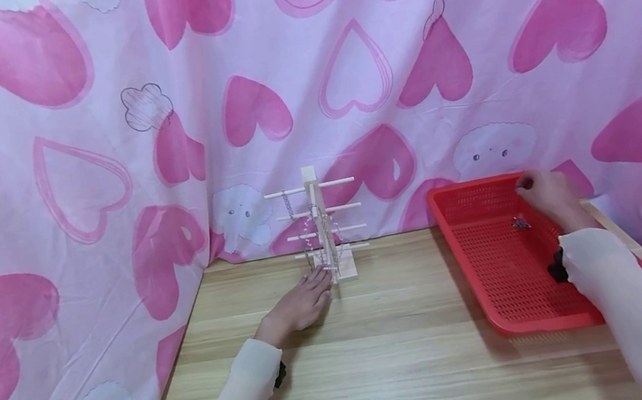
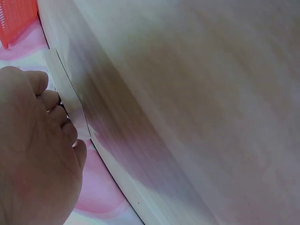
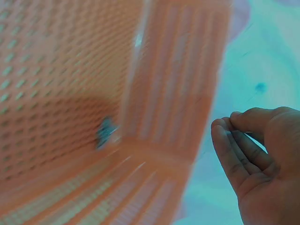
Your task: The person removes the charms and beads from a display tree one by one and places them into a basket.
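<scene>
My left hand (image 1: 306, 299) lies with fingers extended at the foot of a pale wooden jewelry stand (image 1: 326, 227), its fingertips overlapping the base. Whether they press on it, I cannot tell. Thin chain necklaces (image 1: 305, 234) hang from the stand's pegs. Above the far right part of a red plastic basket (image 1: 479, 287) is my right hand (image 1: 552, 195). Thumb and fingertips come together, with nothing visible between them in the right wrist view. A small heap of silvery chains (image 1: 520, 223) lies on the basket floor, near the corner in the right wrist view.
The wooden table (image 1: 388, 373) carries the stand at its back middle and the basket at its right. Pink heart-patterned cloth (image 1: 362, 65) hangs behind and along the sides. The basket's raised rim (image 1: 471, 295) stands between the two hands.
</scene>
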The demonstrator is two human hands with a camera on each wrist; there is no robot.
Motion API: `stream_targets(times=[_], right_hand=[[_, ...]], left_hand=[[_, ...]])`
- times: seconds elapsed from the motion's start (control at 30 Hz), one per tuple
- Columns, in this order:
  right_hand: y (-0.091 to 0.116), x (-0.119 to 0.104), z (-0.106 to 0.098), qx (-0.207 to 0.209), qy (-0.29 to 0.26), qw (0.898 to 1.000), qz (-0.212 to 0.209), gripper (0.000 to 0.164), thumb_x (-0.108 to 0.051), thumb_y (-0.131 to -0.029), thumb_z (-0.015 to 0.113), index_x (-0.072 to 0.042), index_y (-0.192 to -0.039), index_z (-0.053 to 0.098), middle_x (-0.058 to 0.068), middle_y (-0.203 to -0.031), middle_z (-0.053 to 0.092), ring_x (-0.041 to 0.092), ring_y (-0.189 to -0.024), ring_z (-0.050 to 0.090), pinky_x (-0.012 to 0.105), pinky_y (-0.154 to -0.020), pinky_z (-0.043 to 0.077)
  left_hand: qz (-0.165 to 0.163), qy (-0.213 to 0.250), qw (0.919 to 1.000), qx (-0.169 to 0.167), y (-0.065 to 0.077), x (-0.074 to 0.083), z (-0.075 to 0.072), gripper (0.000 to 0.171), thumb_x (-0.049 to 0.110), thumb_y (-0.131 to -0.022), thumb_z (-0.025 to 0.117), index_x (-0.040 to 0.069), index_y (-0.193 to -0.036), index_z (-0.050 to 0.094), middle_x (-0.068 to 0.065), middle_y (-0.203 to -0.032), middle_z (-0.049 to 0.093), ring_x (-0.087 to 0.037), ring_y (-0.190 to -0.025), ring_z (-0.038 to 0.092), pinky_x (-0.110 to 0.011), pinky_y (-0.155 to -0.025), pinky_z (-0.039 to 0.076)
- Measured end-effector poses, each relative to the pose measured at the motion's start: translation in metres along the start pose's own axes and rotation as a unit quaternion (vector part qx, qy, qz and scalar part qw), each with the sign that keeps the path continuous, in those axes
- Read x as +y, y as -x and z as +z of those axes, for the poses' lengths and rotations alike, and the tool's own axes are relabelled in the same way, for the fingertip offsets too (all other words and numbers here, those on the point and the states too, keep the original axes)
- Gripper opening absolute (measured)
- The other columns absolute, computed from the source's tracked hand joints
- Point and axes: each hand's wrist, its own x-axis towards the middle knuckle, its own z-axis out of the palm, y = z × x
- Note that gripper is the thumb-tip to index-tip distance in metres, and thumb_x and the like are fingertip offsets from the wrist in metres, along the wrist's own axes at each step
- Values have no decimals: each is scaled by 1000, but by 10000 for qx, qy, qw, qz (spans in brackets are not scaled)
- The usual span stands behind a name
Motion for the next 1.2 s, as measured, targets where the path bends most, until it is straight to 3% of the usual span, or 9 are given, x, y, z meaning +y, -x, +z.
stream_targets(times=[0.1,0.27,0.57,0.7,0.97,1.2], right_hand=[[-5,-29,0,131,-11,9991,-394,28,-15,-107,58,4,-126,65,30,-114,67,41,-95,60,52,-78,58],[-6,-75,0,499,44,9927,-1099,23,-13,-106,61,2,-119,72,26,-110,71,38,-93,61,50,-77,53],[8,-152,6,725,-286,9773,-1971,17,-10,-101,67,-3,-113,77,19,-103,77,32,-92,66,50,-82,58],[17,-187,11,744,-512,9651,-2459,13,-8,-100,70,-3,-109,78,17,-100,78,30,-89,70,50,-81,62],[37,-249,21,786,-1026,9305,-3427,7,-3,-96,76,-1,-102,79,14,-94,80,27,-84,75,47,-81,67],[51,-285,30,556,-1418,9136,-3770,8,-5,-96,77,-2,-104,79,11,-95,80,22,-82,75,42,-80,68]], left_hand=[[4,19,10000,9,1,1,-2,58,30,-117,27,2,-168,26,-16,-177,20,-34,-167,17,-52,-137,19],[17,68,10000,-1,0,0,-2,58,29,-117,27,2,-168,27,-17,-177,21,-34,-167,18,-52,-137,19],[-13,90,10000,-22,-1,-2,-3,58,31,-117,27,3,-168,28,-16,-177,21,-34,-166,18,-51,-137,19],[-41,252,9997,-11,-1,-2,-2,58,30,-117,27,2,-167,27,-16,-177,21,-35,-166,17,-52,-137,18],[71,173,9998,47,-2,-6,1,58,30,-117,28,3,-168,27,-16,-177,20,-34,-167,17,-52,-137,18],[59,236,9997,-6,-1,-5,-1,58,30,-117,29,3,-168,27,-17,-177,20,-35,-166,17,-53,-137,19]])
